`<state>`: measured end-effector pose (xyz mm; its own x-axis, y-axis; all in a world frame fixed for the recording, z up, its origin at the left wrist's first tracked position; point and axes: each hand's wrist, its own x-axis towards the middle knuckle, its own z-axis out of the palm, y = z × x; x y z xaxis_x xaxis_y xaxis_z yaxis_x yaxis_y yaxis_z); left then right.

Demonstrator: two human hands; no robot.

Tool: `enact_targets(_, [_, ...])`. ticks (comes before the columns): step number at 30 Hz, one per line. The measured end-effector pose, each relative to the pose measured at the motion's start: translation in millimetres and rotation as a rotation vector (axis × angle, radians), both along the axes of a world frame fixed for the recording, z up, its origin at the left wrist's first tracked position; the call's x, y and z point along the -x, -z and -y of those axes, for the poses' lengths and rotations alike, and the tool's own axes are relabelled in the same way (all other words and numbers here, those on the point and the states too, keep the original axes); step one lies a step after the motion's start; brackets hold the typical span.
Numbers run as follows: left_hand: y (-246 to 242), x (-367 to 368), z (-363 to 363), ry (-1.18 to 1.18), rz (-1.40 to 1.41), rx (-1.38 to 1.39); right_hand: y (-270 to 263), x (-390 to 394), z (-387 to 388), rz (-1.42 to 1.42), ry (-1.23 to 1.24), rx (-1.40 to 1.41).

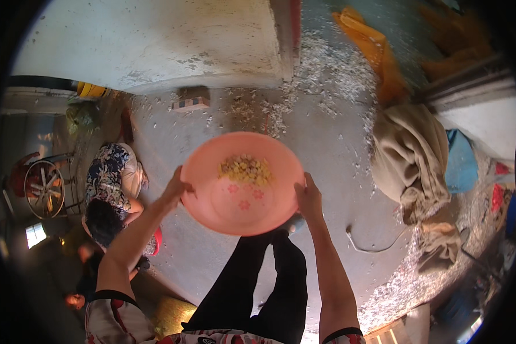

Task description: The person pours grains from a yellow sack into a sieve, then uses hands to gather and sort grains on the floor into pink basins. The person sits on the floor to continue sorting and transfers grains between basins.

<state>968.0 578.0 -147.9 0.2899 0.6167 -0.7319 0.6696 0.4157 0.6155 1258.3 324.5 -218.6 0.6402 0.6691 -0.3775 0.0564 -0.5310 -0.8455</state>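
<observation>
A pink plastic basin (215,206) with red flower prints is held up in front of me, above the floor and my legs. My left hand (176,188) grips its left rim, and my right hand (308,195) grips the right rim. Small yellow and brownish pieces (245,169), which look like silkworm cocoons or kernels but cannot be told for sure, lie together on the basin's far inner side. Some of the fingers are hidden beneath the basin.
A person (107,185) crouches at the left beside a red basin (158,241). A brick (191,104) lies by the wall. Burlap sacks (408,150), a white cable (374,250), an orange sack (374,47) and scattered pale flakes (339,64) are on the floor.
</observation>
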Motion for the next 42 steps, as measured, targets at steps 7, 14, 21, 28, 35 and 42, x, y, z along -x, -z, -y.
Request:
enact_targets(7, [68, -50, -160, 0.004, -0.187, -0.063, 76, -46, -162, -0.487, 0.086, 0.028])
enact_targets(14, [135, -67, -290, 0.009, -0.206, -0.023, 174, -54, -289, -0.656, 0.111, 0.054])
enact_targets(21, [156, -100, -391, 0.113, -0.564, 0.059, 241, -47, -357, -0.849, 0.193, 0.117])
enact_targets(28, [176, -155, -401, 0.087, -0.737, 0.061, 280, -57, -375, -0.794, 0.148, 0.128])
enact_targets(35, [187, -125, -428, 0.215, -0.919, -0.025, 286, -46, -398, -1.133, 0.242, 0.094])
enact_targets(42, [155, -172, -389, 0.164, -0.925, 0.208, 277, -47, -368, -1.185, 0.274, 0.220])
